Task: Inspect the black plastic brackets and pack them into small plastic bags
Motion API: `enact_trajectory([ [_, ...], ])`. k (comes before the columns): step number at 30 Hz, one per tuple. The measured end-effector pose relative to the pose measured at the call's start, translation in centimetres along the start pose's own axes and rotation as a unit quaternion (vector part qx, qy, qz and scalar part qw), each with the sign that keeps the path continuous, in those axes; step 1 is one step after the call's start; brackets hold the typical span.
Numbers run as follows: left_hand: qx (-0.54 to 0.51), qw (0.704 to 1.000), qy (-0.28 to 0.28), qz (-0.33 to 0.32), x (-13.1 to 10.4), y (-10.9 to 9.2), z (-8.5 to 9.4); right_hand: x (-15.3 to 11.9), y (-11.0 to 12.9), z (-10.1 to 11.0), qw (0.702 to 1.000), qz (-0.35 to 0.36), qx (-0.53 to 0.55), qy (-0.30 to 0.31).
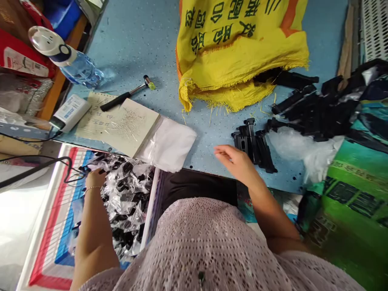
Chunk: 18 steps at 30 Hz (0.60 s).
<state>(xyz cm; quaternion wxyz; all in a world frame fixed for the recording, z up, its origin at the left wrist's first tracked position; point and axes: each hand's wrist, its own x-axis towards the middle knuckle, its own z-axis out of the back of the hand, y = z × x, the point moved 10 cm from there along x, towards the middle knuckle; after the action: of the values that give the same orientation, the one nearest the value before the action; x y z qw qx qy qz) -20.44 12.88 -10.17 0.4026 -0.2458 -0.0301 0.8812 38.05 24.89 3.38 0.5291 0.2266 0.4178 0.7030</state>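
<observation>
My left hand [95,179] reaches down into the basket at the lower left, among small clear plastic bags with black parts [129,198] in them. Its fingers are mostly hidden, so whether it grips a bag does not show. My right hand [238,162] hovers by the front edge of the blue table [142,36], fingers loosely stretched and holding nothing. Just right of it lies a small group of black plastic parts [253,143]. A stack of empty-looking clear bags [172,143] lies to its left, at the table edge.
A yellow woven sack [239,68] covers the table's back middle, with a pile of black parts [321,105] to its right. On the left are a hammer [127,95], cardboard [133,125], a white box-shaped device [71,113] and a water bottle [72,60]. A green sack [354,202] stands right.
</observation>
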Motion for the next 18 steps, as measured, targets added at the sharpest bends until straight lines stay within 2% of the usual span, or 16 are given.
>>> enact_trajectory([
  [2, -0.014, 0.999, 0.034, -0.004, -0.3, -0.5, -0.5, -1.1, 0.0, 4.4, 0.986, 0.016, -0.14, -0.088],
  [4, -0.038, 0.992, 0.112, -0.032, -2.5, -3.0, -1.3, -2.3, -0.3, 7.6, 0.959, 0.026, -0.251, -0.131],
  [6, -0.095, 0.958, 0.247, -0.106, -6.9, -8.5, -3.0, -2.7, -1.0, 8.6, 0.931, 0.046, -0.345, -0.107],
  [7, -0.131, 0.926, 0.313, -0.164, -9.9, -12.4, -3.7, -2.7, -1.5, 8.2, 0.916, 0.065, -0.388, -0.079],
  [8, -0.167, 0.895, 0.344, -0.231, -12.7, -16.6, -3.8, -2.4, -1.9, 7.6, 0.901, 0.087, -0.423, -0.048],
  [9, -0.19, 0.871, 0.338, -0.302, -15.1, -20.9, -3.6, -2.1, -2.3, 6.7, 0.886, 0.112, -0.45, -0.021],
  [10, -0.206, 0.86, 0.286, -0.369, -16.8, -24.9, -3.0, -1.6, -2.6, 5.7, 0.873, 0.137, -0.467, 0.0],
  [11, -0.203, 0.861, 0.207, -0.418, -17.8, -28.2, -2.4, -1.0, -2.7, 4.9, 0.864, 0.165, -0.476, 0.011],
  [13, -0.152, 0.886, 0.042, -0.435, -18.1, -32.7, -2.3, 0.1, -2.3, 3.5, 0.852, 0.217, -0.477, 0.017],
  [15, -0.105, 0.906, -0.047, -0.408, -17.0, -34.7, -3.2, 0.9, -1.5, 2.5, 0.848, 0.262, -0.459, 0.024],
  [17, -0.122, 0.916, -0.061, -0.377, -15.2, -34.6, -3.9, 1.4, -0.8, 2.2, 0.861, 0.278, -0.424, 0.035],
  [18, -0.155, 0.917, -0.053, -0.363, -14.3, -34.1, -3.9, 1.7, -0.6, 2.3, 0.878, 0.268, -0.396, 0.035],
])
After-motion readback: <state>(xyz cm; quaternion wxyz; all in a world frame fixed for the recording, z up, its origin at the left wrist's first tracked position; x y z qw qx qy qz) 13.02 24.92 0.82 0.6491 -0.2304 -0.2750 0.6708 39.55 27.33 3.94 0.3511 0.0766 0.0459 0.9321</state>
